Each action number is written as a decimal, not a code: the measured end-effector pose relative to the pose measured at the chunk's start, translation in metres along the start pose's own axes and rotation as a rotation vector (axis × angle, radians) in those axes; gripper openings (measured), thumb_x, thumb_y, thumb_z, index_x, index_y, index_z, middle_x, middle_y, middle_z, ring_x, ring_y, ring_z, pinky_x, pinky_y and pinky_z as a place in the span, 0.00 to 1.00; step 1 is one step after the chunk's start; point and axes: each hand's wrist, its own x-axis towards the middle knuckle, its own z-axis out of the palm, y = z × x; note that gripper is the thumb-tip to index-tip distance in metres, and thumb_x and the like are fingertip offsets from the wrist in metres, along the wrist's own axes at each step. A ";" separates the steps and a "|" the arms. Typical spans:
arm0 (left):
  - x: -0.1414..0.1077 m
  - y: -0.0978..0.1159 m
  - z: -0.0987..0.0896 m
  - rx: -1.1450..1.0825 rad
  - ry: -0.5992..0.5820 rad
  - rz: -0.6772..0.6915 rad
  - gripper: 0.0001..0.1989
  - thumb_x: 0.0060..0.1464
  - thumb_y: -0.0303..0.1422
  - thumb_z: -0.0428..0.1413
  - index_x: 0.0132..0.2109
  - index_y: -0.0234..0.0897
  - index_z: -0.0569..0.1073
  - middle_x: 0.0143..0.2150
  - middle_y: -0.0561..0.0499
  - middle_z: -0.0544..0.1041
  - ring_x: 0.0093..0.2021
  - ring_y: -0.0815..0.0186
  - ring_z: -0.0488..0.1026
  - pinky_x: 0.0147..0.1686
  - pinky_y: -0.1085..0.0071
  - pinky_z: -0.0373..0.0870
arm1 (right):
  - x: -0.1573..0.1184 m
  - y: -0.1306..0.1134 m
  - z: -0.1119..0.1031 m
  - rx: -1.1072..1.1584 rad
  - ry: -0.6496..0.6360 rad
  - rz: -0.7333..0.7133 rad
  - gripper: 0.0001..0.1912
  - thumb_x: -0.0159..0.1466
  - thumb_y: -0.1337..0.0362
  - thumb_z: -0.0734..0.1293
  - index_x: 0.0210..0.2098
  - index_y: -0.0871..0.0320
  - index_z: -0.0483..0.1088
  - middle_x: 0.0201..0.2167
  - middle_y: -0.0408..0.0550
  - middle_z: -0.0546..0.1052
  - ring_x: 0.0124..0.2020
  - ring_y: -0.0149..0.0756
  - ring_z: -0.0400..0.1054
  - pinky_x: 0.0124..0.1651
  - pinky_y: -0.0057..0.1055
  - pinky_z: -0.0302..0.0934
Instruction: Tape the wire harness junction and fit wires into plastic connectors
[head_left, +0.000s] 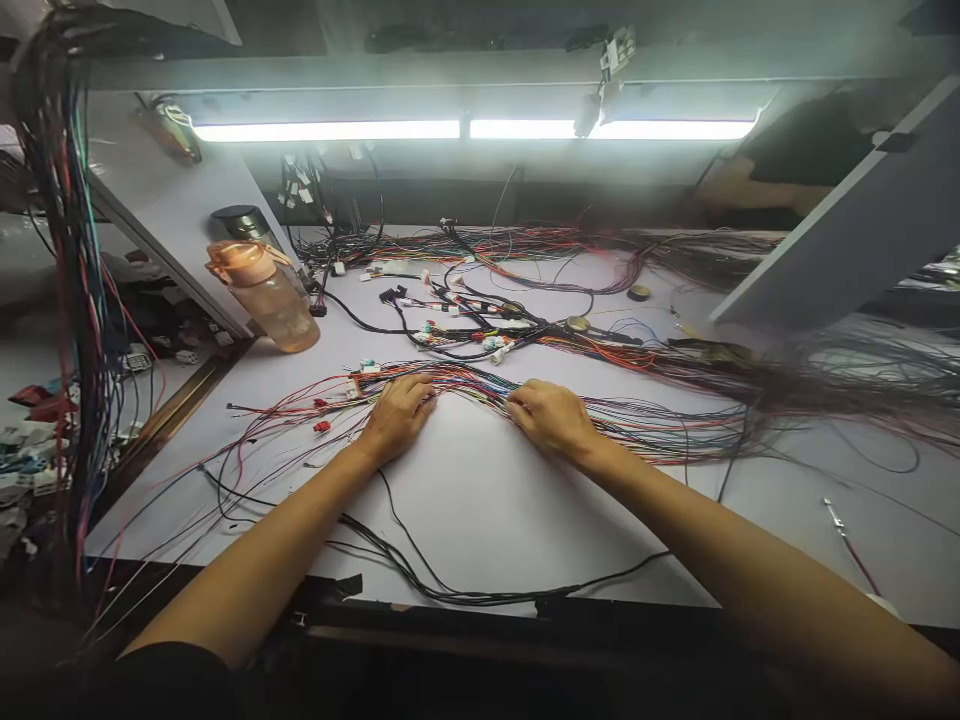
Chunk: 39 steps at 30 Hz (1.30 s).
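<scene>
A bundle of many-coloured wires (474,384) runs across the white table in front of me. My left hand (401,410) is closed over its left part, close to a white connector (352,388). Farther right, my right hand (551,415) grips the same bundle between thumb and fingers. Between the hands the wires lie close together; beyond my right hand they fan out. A red connector (322,427) lies left of my left hand among loose wire ends. Fingertips are partly hidden by the hands and wires.
Behind the bundle lies a black-sleeved harness (480,330) with several connectors. An orange bottle (270,295) stands at the back left. Black cables (480,598) cross the table's front edge. Wires hang at the far left (67,300). A slanted grey panel (832,220) rises at right.
</scene>
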 end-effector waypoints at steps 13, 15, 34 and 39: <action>0.054 0.025 -0.022 -0.053 0.035 -0.005 0.20 0.60 0.42 0.52 0.56 0.38 0.69 0.50 0.43 0.74 0.52 0.55 0.68 0.54 0.56 0.61 | 0.034 0.002 -0.047 0.282 0.076 -0.257 0.09 0.64 0.60 0.61 0.40 0.58 0.67 0.29 0.43 0.73 0.28 0.29 0.61 0.32 0.26 0.51; 0.073 0.024 -0.030 -0.190 -0.075 0.044 0.15 0.60 0.41 0.50 0.44 0.36 0.75 0.37 0.46 0.77 0.41 0.60 0.72 0.45 0.63 0.66 | 0.034 0.002 -0.057 0.269 0.087 -0.286 0.09 0.63 0.59 0.62 0.38 0.58 0.68 0.27 0.42 0.71 0.26 0.28 0.59 0.31 0.25 0.50; 0.053 -0.009 -0.083 -0.705 0.251 -0.218 0.20 0.53 0.49 0.58 0.38 0.33 0.74 0.21 0.54 0.64 0.20 0.72 0.62 0.22 0.75 0.65 | -0.049 0.172 -0.106 -0.050 -0.032 0.090 0.27 0.54 0.48 0.71 0.48 0.57 0.75 0.44 0.60 0.77 0.41 0.45 0.69 0.38 0.37 0.57; 0.031 0.019 -0.074 -0.489 0.032 -0.002 0.14 0.58 0.42 0.55 0.37 0.35 0.76 0.27 0.50 0.72 0.26 0.70 0.66 0.27 0.74 0.65 | -0.015 0.037 -0.098 0.154 0.141 -0.334 0.33 0.63 0.45 0.61 0.62 0.57 0.60 0.60 0.55 0.65 0.59 0.47 0.60 0.57 0.42 0.55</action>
